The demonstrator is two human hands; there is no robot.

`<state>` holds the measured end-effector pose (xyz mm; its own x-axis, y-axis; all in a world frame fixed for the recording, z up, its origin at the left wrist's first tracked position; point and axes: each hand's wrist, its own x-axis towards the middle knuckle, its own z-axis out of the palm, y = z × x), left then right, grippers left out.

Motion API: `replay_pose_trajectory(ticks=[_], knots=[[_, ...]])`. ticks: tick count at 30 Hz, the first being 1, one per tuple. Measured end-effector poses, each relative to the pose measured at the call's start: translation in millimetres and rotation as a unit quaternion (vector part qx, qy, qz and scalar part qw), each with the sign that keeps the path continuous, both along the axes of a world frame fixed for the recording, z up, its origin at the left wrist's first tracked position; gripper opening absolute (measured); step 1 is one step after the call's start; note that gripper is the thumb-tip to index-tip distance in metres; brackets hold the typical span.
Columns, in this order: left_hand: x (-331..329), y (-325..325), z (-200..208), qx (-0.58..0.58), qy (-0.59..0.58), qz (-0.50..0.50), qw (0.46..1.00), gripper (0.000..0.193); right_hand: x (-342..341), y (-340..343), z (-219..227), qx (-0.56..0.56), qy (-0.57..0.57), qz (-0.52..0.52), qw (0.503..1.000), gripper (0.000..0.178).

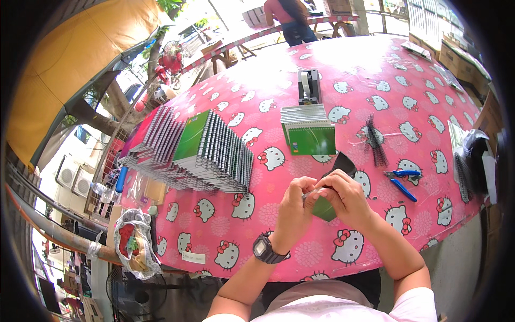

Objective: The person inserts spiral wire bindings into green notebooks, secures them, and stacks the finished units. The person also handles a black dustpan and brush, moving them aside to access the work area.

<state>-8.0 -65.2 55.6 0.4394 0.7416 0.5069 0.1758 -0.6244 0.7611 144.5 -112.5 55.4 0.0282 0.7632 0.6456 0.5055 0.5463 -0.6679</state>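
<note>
A small green notebook (324, 209) is held tilted between my hands near the front of the table. A dark flap (343, 163) shows just beyond my fingers. My left hand (296, 206), below a black wristwatch (266, 249), has its fingers closed on the notebook's upper edge. Opposite it, my right hand (347, 194) pinches the same edge, and the fingers hide what lies between them. Beyond my hands stands a stack of green-covered booklets (312, 140). To the right are black binding coils (375, 142) and blue-handled cutting pliers (402, 185).
At left stand stacks of green spiral notebooks (214, 153) and magenta ones (147, 137). A black tape dispenser (308, 87) sits behind the booklets. More coils (462, 177) lie by the right edge. A plastic bag (134, 244) hangs at the left edge. Another person (292, 21) stands beyond the table.
</note>
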Motion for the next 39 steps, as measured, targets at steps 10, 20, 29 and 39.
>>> replay_pose_trajectory(ticks=[10,20,29,39], knots=[[-117,103,113,0.098,-0.264,0.258,0.924,0.045,36,8,-1,0.020,0.074,-0.158,0.984,0.035],[-137,122,82,0.334,0.123,0.412,0.839,0.031,34,25,-31,-0.041,-0.025,-0.141,0.989,0.024],[-128,115,88,0.271,0.256,0.290,0.881,0.048,32,27,-33,-0.054,-0.029,-0.129,0.990,0.018],[-80,94,77,0.373,0.141,0.257,0.880,0.023,40,25,-39,-0.044,-0.039,-0.137,0.989,0.017]])
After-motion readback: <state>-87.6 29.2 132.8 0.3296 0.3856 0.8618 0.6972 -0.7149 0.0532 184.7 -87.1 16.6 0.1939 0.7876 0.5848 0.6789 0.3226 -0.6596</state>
